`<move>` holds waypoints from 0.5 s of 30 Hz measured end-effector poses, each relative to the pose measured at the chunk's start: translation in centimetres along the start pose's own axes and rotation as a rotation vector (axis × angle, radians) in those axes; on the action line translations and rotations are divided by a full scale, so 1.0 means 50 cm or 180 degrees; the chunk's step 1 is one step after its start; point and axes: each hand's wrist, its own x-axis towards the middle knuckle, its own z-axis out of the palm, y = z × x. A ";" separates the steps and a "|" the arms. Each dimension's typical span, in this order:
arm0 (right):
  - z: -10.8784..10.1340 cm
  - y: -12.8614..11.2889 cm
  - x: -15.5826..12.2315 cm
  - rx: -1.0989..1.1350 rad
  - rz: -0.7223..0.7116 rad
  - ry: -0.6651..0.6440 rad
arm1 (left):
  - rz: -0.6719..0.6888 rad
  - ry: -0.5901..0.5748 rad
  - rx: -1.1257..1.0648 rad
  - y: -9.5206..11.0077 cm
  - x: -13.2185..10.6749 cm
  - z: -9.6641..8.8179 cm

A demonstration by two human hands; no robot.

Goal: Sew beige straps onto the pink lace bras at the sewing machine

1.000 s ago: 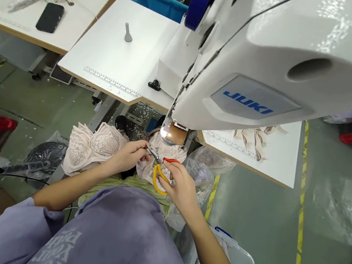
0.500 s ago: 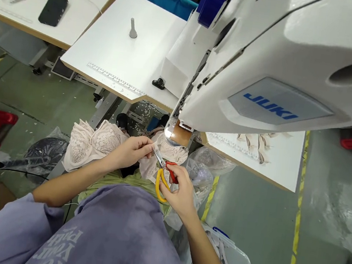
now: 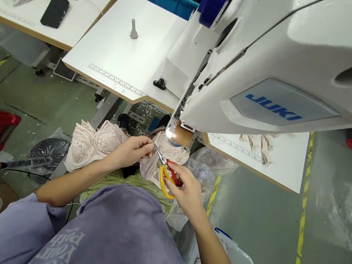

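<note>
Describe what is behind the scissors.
Behind the scissors, pale lace fabric shows around the blades. Whatever lies directly behind the scissors and the right hand is covered and cannot be seen.

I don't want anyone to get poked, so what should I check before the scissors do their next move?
1. Scissors held in the right hand: ok.
2. Left hand well away from the tips: not ok, its fingertips are right by them.
3. What the left fingertips pinch: cannot tell, too small.
4. Lace clear of the blades: cannot tell, it shows behind them.
5. Phone out of the way: ok, it's on another table.
</note>
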 end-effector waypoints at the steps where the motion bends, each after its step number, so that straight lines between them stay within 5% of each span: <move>1: -0.005 0.001 -0.003 -0.0042 0.0019 -0.0015 | 0.0023 0.0018 -0.0039 0.002 0.001 0.001; 5: -0.035 0.020 -0.023 -0.0215 0.0192 -0.0002 | 0.0179 0.0263 0.0016 0.007 0.002 -0.001; 9: -0.098 0.064 -0.024 -0.0456 0.0680 -0.0053 | 0.0580 0.0792 0.1029 -0.006 0.000 -0.013; 13: -0.185 0.143 0.061 -0.1212 0.1460 0.0425 | 0.0668 0.0814 0.1510 -0.019 0.006 -0.028; 15: -0.226 0.189 0.125 -0.1559 0.1424 0.0792 | 0.0609 0.0652 0.1423 -0.011 0.009 -0.036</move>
